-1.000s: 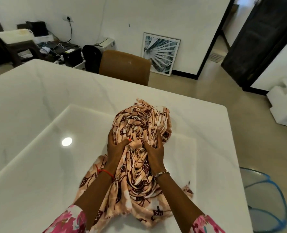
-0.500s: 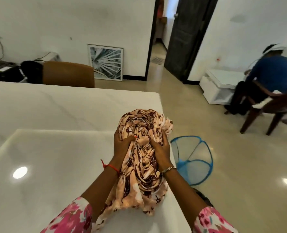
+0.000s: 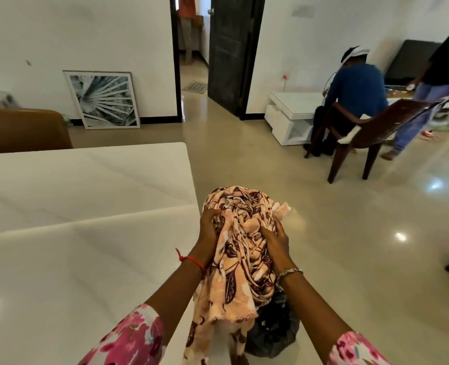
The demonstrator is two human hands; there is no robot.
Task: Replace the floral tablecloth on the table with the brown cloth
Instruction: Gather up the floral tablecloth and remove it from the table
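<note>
The floral tablecloth (image 3: 240, 259) is gathered into a tight bundle and held clear of the table (image 3: 86, 185), just past the table's right edge and above the floor. Its loose end hangs down beside that edge. The left hand (image 3: 209, 229) grips the side of the bundle nearest the table, fingers curled into the folds. The right hand (image 3: 276, 245) grips the side away from the table, fingers likewise dug into the fabric. A red thread (image 3: 191, 259) circles the left wrist and a metal bracelet (image 3: 290, 271) circles the right. A dark crumpled object (image 3: 273, 330) lies on the floor beside the table's right edge, under the bundle; what it is cannot be told. The table top is white and glossy. A brown chair back (image 3: 23, 130) stands behind the table's far edge. Beyond the table's far right corner, a framed leaf print (image 3: 102, 98) leans against the wall. Well to the right of the table, a person in a blue top (image 3: 355, 93) sits on a dark wooden chair (image 3: 376, 135).
</note>
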